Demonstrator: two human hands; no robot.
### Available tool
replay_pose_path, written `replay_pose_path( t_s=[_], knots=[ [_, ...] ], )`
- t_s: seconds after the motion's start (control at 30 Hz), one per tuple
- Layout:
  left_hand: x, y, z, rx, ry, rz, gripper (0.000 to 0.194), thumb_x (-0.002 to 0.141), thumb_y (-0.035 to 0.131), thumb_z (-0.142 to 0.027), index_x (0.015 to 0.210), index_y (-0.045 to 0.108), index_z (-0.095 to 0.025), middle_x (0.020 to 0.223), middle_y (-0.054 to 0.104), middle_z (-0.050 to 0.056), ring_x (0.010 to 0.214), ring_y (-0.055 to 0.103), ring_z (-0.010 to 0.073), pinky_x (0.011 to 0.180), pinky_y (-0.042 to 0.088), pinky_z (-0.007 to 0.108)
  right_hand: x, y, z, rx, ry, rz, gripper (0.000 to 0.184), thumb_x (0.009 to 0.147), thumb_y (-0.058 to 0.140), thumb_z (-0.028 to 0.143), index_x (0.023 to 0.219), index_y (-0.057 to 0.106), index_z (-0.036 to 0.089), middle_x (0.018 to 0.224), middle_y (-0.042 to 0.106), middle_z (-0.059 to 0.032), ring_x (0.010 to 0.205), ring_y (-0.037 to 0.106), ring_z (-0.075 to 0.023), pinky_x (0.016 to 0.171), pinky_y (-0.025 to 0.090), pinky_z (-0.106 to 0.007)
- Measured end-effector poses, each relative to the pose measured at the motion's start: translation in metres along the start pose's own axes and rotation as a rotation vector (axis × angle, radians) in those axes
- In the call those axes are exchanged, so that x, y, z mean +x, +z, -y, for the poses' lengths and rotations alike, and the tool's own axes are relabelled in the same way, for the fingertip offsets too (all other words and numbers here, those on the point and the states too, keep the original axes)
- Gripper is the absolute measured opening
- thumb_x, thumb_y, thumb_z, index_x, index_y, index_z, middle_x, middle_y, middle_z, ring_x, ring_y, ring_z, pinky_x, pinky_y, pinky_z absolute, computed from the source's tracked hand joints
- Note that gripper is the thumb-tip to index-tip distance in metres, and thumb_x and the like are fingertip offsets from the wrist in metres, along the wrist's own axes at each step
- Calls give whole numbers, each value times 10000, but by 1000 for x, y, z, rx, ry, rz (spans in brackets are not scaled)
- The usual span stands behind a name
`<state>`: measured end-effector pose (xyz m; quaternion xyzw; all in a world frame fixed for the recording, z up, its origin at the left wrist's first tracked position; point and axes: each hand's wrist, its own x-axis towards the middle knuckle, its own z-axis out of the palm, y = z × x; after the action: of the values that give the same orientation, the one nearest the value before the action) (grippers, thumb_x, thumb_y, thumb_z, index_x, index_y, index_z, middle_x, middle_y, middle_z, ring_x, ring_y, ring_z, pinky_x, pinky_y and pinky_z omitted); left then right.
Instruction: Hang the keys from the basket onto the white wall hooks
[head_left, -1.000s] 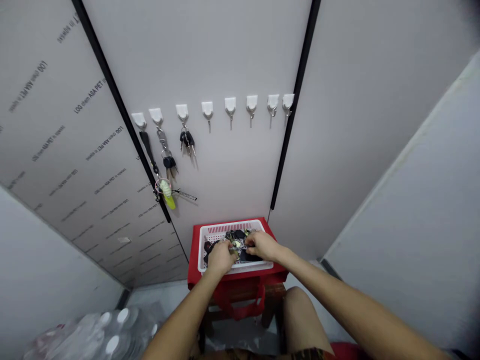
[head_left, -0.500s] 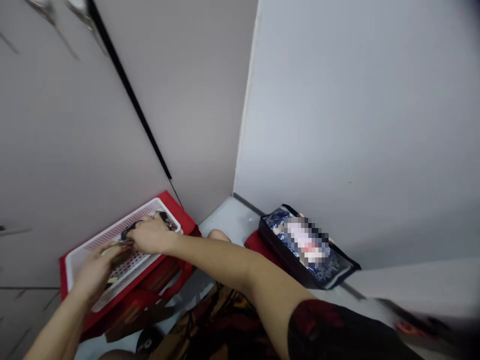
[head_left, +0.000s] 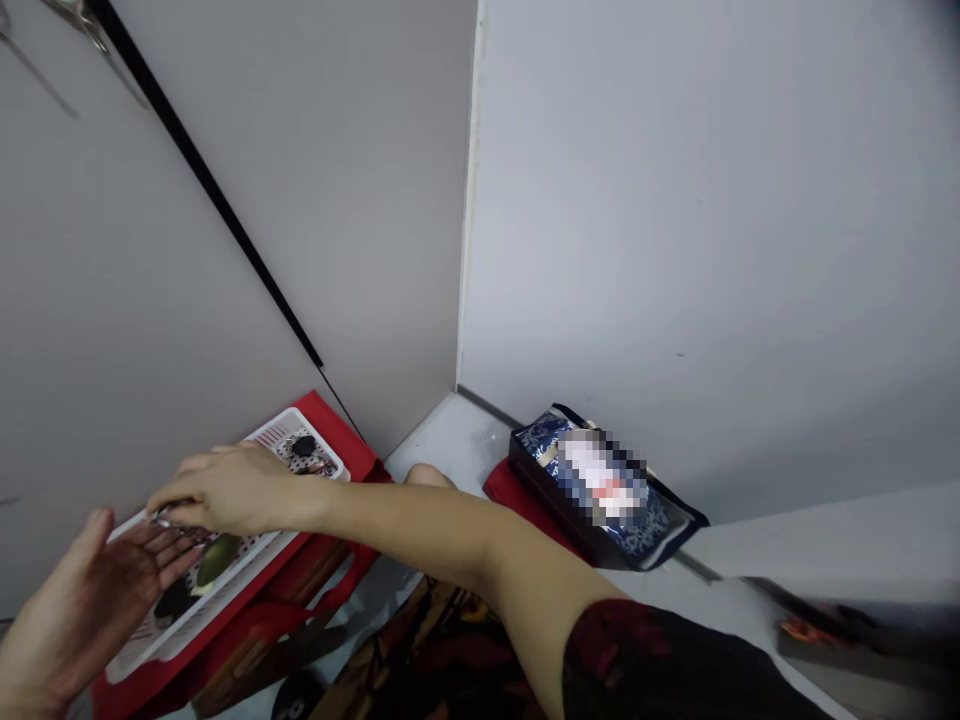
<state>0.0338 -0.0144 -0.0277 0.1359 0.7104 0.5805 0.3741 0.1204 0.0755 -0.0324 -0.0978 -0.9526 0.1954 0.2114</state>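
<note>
A white perforated plastic basket [head_left: 337, 470] sits on a red bag [head_left: 360, 450] at the lower left. My left hand [head_left: 97, 590] lies palm up over the basket's near left end, fingers stretched out and holding nothing visible. Above the basket's middle, my right hand [head_left: 232, 490] has its fingers pinched on a small shiny thing [head_left: 161, 518], too small to name, close over my left fingertips. An olive-green oval thing [head_left: 217, 560] lies in the basket below them, beside a dark flat item [head_left: 176, 600]. A small black object [head_left: 304, 446] lies at the far end.
Grey cabinet doors [head_left: 360, 200] stand behind the basket, meeting a pale wall [head_left: 675, 250] at the corner. On the floor to the right, a dark blue patterned bag [head_left: 540, 440] leans on something red [head_left: 502, 490]. A blurred orange item [head_left: 806, 630] lies farther right.
My right hand has moved left from the basket's far end, now pinching a small shiny thing. My left hand has drawn back left and turned palm up, away from the olive-green thing.
</note>
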Motion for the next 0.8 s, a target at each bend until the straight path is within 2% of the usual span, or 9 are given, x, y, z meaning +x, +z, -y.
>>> replay_pose_path(
  t_s=[0.1, 0.17, 0.23, 0.3, 0.33, 0.4, 0.53, 0.63, 0.8],
  knots=[
    [-1, 6, -3, -168, -129, 55, 197, 529, 494, -370, 520, 546, -180, 511, 581, -16, 500, 488, 114, 433, 428, 237, 4, 4, 7, -44, -91, 12, 202, 722, 357, 244, 869, 497, 239, 968, 495, 54, 823, 451, -108, 733, 345, -246],
    [1, 8, -4, -215, -96, -19, 89, 569, 467, -212, 520, 531, -176, 486, 559, -45, 462, 456, 71, 417, 399, 178, 6, 8, 8, -13, -102, -21, 195, 696, 387, 192, 847, 510, 209, 940, 512, 43, 829, 451, -101, 762, 333, -232],
    [5, 6, -2, -246, -37, -65, 91, 573, 451, -148, 529, 527, -170, 486, 550, -55, 462, 449, 55, 418, 377, 151, 6, 11, 8, 89, -79, -137, 210, 671, 405, 150, 848, 514, 180, 922, 524, 26, 848, 446, -85, 777, 323, -196],
    [7, 2, 0, -260, 37, -63, 33, 548, 502, -161, 560, 532, -166, 535, 564, -59, 498, 465, 56, 445, 376, 144, 4, 12, 7, 255, 28, -252, 212, 673, 399, 160, 847, 521, 154, 881, 543, 1, 833, 458, -77, 748, 340, -173],
    [6, 0, 2, -262, 82, -51, 67, 516, 544, -178, 581, 534, -164, 562, 570, -60, 516, 472, 57, 464, 378, 145, 3, 13, 7, 356, 102, -275, 217, 683, 386, 183, 846, 525, 145, 848, 556, -10, 804, 474, -81, 717, 360, -177],
    [4, -4, 3, -242, 174, 28, 212, 452, 608, -213, 644, 539, -156, 636, 579, -53, 552, 486, 58, 505, 380, 148, 4, 15, 5, 563, 231, -192, 240, 690, 371, 227, 834, 538, 133, 774, 579, -23, 703, 508, -92, 642, 395, -199],
    [2, -7, 0, -223, 357, 115, 316, 460, 606, -231, 753, 533, -139, 699, 581, -11, 614, 508, 82, 594, 384, 190, 16, 18, 3, 864, 182, -125, 263, 651, 411, 192, 882, 527, 139, 816, 575, -26, 730, 510, -100, 674, 396, -227],
    [2, -10, -4, -252, 425, 167, 306, 515, 571, -231, 805, 523, -145, 756, 580, 7, 694, 510, 98, 653, 377, 205, 23, 12, 10, 897, 145, -140, 283, 629, 445, 199, 898, 521, 159, 810, 567, -22, 716, 505, -103, 658, 400, -237],
    [-3, -15, -10, -235, 424, 196, 281, 549, 548, -254, 800, 523, -132, 703, 578, 11, 584, 500, 76, 610, 380, 204, 31, -8, 25, 797, 139, -176, 267, 589, 490, 199, 849, 539, 167, 788, 536, -21, 649, 486, -92, 602, 397, -229]
  ],
)
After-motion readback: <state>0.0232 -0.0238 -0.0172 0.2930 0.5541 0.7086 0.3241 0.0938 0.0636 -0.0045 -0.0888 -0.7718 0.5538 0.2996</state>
